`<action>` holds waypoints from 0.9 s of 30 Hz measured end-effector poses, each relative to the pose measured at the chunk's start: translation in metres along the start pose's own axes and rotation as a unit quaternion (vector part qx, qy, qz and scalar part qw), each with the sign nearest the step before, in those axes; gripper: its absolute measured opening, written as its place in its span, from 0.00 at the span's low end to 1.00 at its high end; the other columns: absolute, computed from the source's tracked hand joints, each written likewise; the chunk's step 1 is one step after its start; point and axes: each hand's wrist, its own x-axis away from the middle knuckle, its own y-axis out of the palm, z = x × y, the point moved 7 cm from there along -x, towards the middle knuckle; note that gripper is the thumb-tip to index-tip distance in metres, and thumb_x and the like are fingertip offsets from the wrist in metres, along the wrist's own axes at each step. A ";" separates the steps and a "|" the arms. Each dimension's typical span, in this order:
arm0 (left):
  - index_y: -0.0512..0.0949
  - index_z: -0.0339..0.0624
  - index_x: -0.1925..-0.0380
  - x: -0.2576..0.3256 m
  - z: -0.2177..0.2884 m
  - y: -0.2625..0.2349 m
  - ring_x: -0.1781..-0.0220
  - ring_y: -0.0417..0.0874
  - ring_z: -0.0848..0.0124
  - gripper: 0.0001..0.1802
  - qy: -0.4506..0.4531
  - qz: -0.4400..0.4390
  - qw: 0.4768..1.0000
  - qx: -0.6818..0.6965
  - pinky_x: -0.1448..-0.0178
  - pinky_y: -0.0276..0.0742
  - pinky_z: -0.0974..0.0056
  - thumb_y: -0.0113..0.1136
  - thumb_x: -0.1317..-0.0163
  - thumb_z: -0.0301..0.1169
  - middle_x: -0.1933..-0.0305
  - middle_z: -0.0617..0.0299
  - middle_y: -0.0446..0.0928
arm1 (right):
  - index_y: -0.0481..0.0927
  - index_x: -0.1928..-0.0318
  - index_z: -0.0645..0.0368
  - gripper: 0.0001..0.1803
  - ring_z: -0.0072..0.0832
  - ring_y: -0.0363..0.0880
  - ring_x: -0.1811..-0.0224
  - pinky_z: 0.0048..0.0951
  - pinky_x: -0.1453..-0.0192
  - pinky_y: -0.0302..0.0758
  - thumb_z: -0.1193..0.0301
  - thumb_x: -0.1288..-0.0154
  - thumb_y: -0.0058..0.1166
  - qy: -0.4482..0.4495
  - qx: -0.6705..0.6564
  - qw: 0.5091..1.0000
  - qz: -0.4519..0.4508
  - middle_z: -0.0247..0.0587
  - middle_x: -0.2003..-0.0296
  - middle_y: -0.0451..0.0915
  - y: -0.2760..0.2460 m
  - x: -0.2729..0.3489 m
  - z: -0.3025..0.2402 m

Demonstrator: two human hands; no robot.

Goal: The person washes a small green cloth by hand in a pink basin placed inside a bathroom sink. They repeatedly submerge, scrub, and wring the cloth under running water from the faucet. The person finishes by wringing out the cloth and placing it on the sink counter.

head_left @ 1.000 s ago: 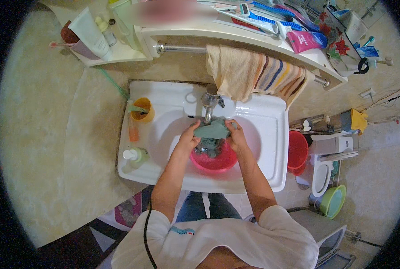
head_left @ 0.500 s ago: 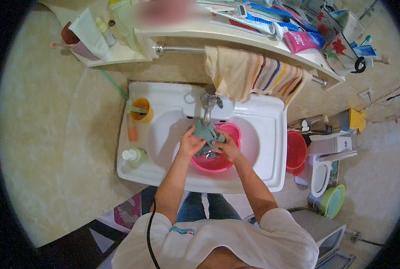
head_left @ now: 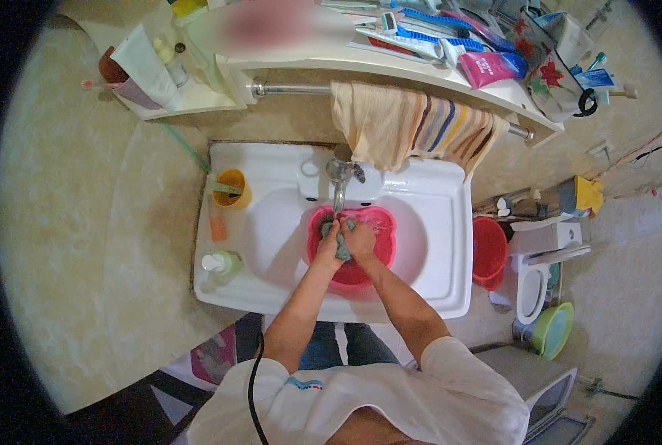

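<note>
A bunched grey-green cloth (head_left: 343,250) is squeezed between my two hands, above a pink basin (head_left: 382,230). My left hand (head_left: 326,245) closes on the cloth from the left. From the right, my right hand (head_left: 359,239) presses against it, fingers curled and partly hidden. The basin stands in the white sink (head_left: 271,222), below the metal faucet (head_left: 339,175). My hands are just in front of the spout, and water ripples show in the basin.
On the sink's left ledge stand a yellow cup (head_left: 232,189) and a pump bottle (head_left: 222,262). A striped towel (head_left: 413,126) hangs on a bar behind the faucet, under a crowded shelf (head_left: 294,63). To the right are a red bucket (head_left: 488,251) and a toilet (head_left: 531,289).
My hands have come together, and the cloth, spread loosely before, is now bunched small between them. More of the pink basin shows around them.
</note>
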 end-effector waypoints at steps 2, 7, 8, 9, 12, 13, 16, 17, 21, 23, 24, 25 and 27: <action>0.75 0.49 0.62 -0.009 0.008 -0.024 0.57 0.77 0.68 0.18 -0.019 -0.054 0.998 -0.013 0.52 0.74 0.61 0.55 0.41 0.51 0.62 0.65 0.78 | 0.81 0.65 0.55 0.23 0.50 0.79 0.72 0.46 0.65 0.74 0.49 0.41 0.49 -0.027 -0.010 0.999 0.030 0.53 0.72 0.79 -0.004 0.013 -0.018; 0.74 0.53 0.56 0.000 0.019 -0.004 0.54 0.77 0.68 0.20 -0.051 -0.346 0.936 0.029 0.47 0.73 0.59 0.57 0.42 0.50 0.57 0.67 0.77 | 0.82 0.70 0.56 0.25 0.49 0.78 0.75 0.46 0.69 0.73 0.47 0.40 0.45 -0.199 -0.055 0.971 0.122 0.53 0.76 0.78 -0.002 0.047 -0.050; 0.74 0.52 0.57 0.000 0.009 -0.003 0.54 0.77 0.68 0.20 -0.058 -0.252 0.966 0.022 0.49 0.73 0.59 0.56 0.42 0.52 0.57 0.66 0.77 | 0.82 0.70 0.56 0.25 0.49 0.78 0.76 0.46 0.70 0.73 0.47 0.40 0.45 -0.177 -0.038 0.977 0.109 0.53 0.77 0.78 -0.003 0.033 -0.039; 0.74 0.51 0.58 0.004 -0.004 0.011 0.54 0.77 0.68 0.21 -0.065 -0.161 0.985 0.013 0.50 0.74 0.60 0.55 0.42 0.53 0.57 0.65 0.77 | 0.81 0.72 0.60 0.26 0.51 0.78 0.73 0.48 0.70 0.71 0.47 0.40 0.47 -0.016 0.010 1.000 -0.004 0.57 0.74 0.77 0.002 0.008 -0.006; 0.74 0.49 0.59 -0.024 -0.009 -0.024 0.56 0.77 0.67 0.24 -0.054 -0.089 0.995 -0.004 0.51 0.74 0.60 0.54 0.42 0.55 0.57 0.65 0.77 | 0.79 0.78 0.56 0.26 0.50 0.74 0.82 0.47 0.76 0.70 0.47 0.40 0.45 -0.004 0.013 0.998 0.066 0.54 0.80 0.77 -0.004 0.001 -0.009; 0.74 0.49 0.59 -0.040 0.000 -0.052 0.56 0.77 0.67 0.24 -0.049 -0.109 0.993 0.003 0.51 0.74 0.60 0.54 0.42 0.55 0.57 0.64 0.77 | 0.79 0.79 0.56 0.26 0.50 0.74 0.82 0.46 0.76 0.71 0.47 0.40 0.45 -0.058 -0.011 0.994 0.087 0.54 0.80 0.77 -0.002 0.012 -0.032; 0.74 0.49 0.59 -0.036 -0.009 -0.047 0.58 0.77 0.68 0.23 -0.141 -0.130 0.981 -0.032 0.51 0.75 0.60 0.53 0.41 0.55 0.57 0.65 0.77 | 0.79 0.78 0.57 0.26 0.51 0.76 0.79 0.47 0.74 0.71 0.48 0.39 0.45 -0.162 -0.057 0.973 0.157 0.54 0.78 0.78 0.000 0.046 -0.032; 0.74 0.49 0.59 -0.027 -0.010 -0.046 0.59 0.77 0.68 0.23 -0.170 -0.124 0.976 -0.052 0.52 0.75 0.61 0.53 0.41 0.55 0.58 0.65 0.77 | 0.80 0.77 0.58 0.26 0.51 0.76 0.77 0.47 0.72 0.72 0.48 0.39 0.44 -0.208 -0.082 0.961 0.162 0.55 0.78 0.78 0.001 0.055 -0.037; 0.75 0.47 0.60 -0.019 -0.013 -0.044 0.58 0.78 0.67 0.24 -0.092 0.023 0.994 -0.051 0.53 0.76 0.58 0.50 0.40 0.55 0.59 0.64 0.77 | 0.82 0.73 0.57 0.24 0.51 0.78 0.72 0.46 0.67 0.73 0.50 0.38 0.45 -0.045 -0.010 0.999 0.003 0.55 0.74 0.79 -0.003 0.007 -0.009; 0.74 0.46 0.58 -0.019 -0.008 -0.042 0.56 0.78 0.66 0.24 -0.086 0.000 0.995 -0.059 0.52 0.76 0.58 0.50 0.39 0.55 0.57 0.63 0.77 | 0.81 0.73 0.56 0.25 0.50 0.77 0.73 0.46 0.69 0.72 0.49 0.38 0.44 -0.022 -0.034 0.999 0.021 0.54 0.75 0.78 -0.011 0.008 -0.011; 0.74 0.46 0.57 -0.019 -0.002 -0.041 0.56 0.78 0.66 0.25 -0.083 -0.011 0.995 -0.062 0.51 0.75 0.58 0.50 0.39 0.55 0.56 0.63 0.77 | 0.81 0.73 0.56 0.26 0.50 0.77 0.76 0.46 0.71 0.71 0.48 0.38 0.43 -0.060 -0.057 0.994 0.069 0.53 0.76 0.78 -0.010 0.022 -0.018; 0.74 0.46 0.56 -0.017 0.003 -0.032 0.55 0.78 0.66 0.25 -0.103 -0.082 0.990 -0.048 0.51 0.75 0.58 0.50 0.39 0.54 0.56 0.63 0.77 | 0.81 0.73 0.55 0.26 0.49 0.76 0.78 0.46 0.73 0.71 0.46 0.38 0.41 -0.097 -0.080 0.985 0.116 0.52 0.78 0.78 -0.011 0.032 -0.025; 0.73 0.45 0.55 -0.009 0.004 -0.021 0.55 0.78 0.66 0.24 -0.130 -0.160 0.978 -0.022 0.51 0.75 0.58 0.50 0.38 0.53 0.55 0.63 0.76 | 0.81 0.73 0.55 0.28 0.50 0.76 0.78 0.46 0.73 0.71 0.45 0.37 0.40 -0.228 -0.089 0.954 0.172 0.53 0.79 0.77 -0.012 0.048 -0.043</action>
